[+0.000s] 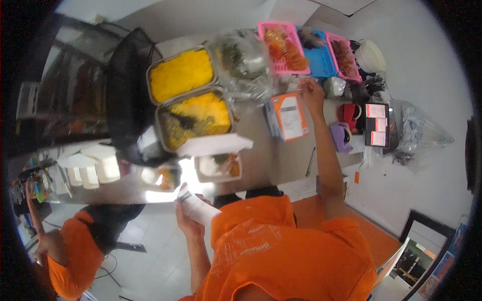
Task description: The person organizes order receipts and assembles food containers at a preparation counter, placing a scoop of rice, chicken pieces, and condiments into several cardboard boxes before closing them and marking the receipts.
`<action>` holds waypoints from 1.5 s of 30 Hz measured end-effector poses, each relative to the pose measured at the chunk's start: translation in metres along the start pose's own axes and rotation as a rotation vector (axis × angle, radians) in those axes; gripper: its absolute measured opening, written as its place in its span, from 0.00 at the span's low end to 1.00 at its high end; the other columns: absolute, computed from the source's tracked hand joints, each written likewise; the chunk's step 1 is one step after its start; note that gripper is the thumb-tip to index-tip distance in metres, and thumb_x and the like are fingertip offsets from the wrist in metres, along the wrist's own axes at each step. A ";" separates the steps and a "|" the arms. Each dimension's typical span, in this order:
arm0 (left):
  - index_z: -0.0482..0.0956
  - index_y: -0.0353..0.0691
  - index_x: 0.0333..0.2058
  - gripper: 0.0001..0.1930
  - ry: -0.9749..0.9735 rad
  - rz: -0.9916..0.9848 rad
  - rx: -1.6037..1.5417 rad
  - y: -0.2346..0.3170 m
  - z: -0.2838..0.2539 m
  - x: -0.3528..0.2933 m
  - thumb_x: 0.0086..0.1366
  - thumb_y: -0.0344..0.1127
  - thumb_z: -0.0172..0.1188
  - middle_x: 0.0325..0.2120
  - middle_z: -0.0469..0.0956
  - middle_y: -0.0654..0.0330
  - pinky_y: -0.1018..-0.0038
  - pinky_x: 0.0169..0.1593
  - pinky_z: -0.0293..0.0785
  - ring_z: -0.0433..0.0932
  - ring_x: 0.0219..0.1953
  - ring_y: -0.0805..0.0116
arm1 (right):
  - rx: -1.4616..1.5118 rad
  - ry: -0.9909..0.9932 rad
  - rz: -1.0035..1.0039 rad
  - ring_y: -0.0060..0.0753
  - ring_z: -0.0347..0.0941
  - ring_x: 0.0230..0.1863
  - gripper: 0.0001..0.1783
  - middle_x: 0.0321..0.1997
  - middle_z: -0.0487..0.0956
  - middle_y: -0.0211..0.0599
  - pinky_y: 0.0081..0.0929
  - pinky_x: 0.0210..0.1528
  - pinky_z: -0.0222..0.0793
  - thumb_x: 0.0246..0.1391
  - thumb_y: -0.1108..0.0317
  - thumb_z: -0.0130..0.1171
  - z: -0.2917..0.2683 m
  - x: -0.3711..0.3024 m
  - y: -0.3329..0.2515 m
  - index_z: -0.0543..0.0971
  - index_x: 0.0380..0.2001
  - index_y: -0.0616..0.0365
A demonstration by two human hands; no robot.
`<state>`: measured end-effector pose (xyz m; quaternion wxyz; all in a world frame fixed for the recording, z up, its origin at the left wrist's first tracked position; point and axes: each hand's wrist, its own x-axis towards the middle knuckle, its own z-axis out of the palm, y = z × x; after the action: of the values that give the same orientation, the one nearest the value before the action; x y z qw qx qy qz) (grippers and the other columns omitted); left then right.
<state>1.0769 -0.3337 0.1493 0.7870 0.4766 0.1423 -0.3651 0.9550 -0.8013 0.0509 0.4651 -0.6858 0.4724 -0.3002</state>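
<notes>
Near the front edge of the table, my left hand (pixel 189 220) is closed around a long white paper slip (pixel 200 208), which curls back toward my orange shirt. My right hand (pixel 312 95) reaches far over the table with its fingers drawn together, just in front of a pink basket (pixel 296 67). What those fingers hold, if anything, is too small to make out. Below and left of that hand stands an orange and white carton (pixel 290 118). An open white meal box (pixel 219 175) with rice and orange-brown food lies ahead of my left hand; a second filled box (pixel 159 176) is to its left.
Two metal trays of yellow food, one full (pixel 182 75) and one partly emptied (pixel 213 113), stand at the back left, beside a clear bag of greens (pixel 243 62). Right: blue basket (pixel 321 60), purple tape dispenser (pixel 342 138). A co-worker in orange (pixel 75 251) stands left near white boxes (pixel 106 169).
</notes>
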 end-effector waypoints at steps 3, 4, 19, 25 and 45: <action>0.58 0.39 0.60 0.32 -0.043 -0.074 0.198 -0.030 0.048 0.011 0.67 0.57 0.41 0.33 0.74 0.53 0.62 0.40 0.75 0.77 0.34 0.57 | -0.232 0.121 -0.136 0.32 0.77 0.31 0.09 0.33 0.80 0.37 0.28 0.31 0.72 0.53 0.67 0.55 -0.051 0.110 0.090 0.77 0.37 0.58; 0.57 0.36 0.60 0.34 -0.061 -0.097 0.208 -0.042 0.066 0.015 0.65 0.58 0.44 0.37 0.74 0.51 0.63 0.43 0.75 0.76 0.39 0.57 | -0.465 0.182 -0.306 0.39 0.78 0.32 0.11 0.34 0.80 0.40 0.33 0.34 0.72 0.50 0.66 0.57 -0.061 0.139 0.111 0.77 0.37 0.58; 0.57 0.34 0.59 0.36 0.078 -0.322 0.233 -0.127 0.186 0.036 0.59 0.49 0.58 0.49 0.69 0.40 0.58 0.50 0.73 0.74 0.47 0.47 | -0.802 0.275 -0.494 0.49 0.73 0.43 0.10 0.36 0.78 0.42 0.43 0.45 0.67 0.42 0.69 0.64 -0.092 0.316 0.152 0.79 0.32 0.53; 0.57 0.34 0.59 0.34 0.044 -0.343 0.295 -0.131 0.204 0.046 0.62 0.50 0.53 0.48 0.70 0.42 0.57 0.51 0.72 0.74 0.46 0.47 | -0.594 0.388 -0.945 0.44 0.75 0.32 0.07 0.28 0.79 0.40 0.37 0.40 0.70 0.50 0.69 0.56 -0.112 0.286 0.123 0.79 0.31 0.60; 0.56 0.32 0.60 0.33 0.021 -0.298 0.223 -0.111 0.183 0.043 0.63 0.48 0.50 0.51 0.69 0.40 0.62 0.51 0.72 0.73 0.49 0.49 | -1.225 -0.038 -0.230 0.51 0.78 0.34 0.17 0.32 0.80 0.49 0.49 0.39 0.72 0.53 0.56 0.48 -0.100 0.309 0.105 0.79 0.36 0.53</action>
<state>1.0049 -0.5395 0.1454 0.6650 0.5383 0.1784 -0.4860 0.9465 -1.1364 -0.0154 -0.0399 -0.8797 0.4737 -0.0107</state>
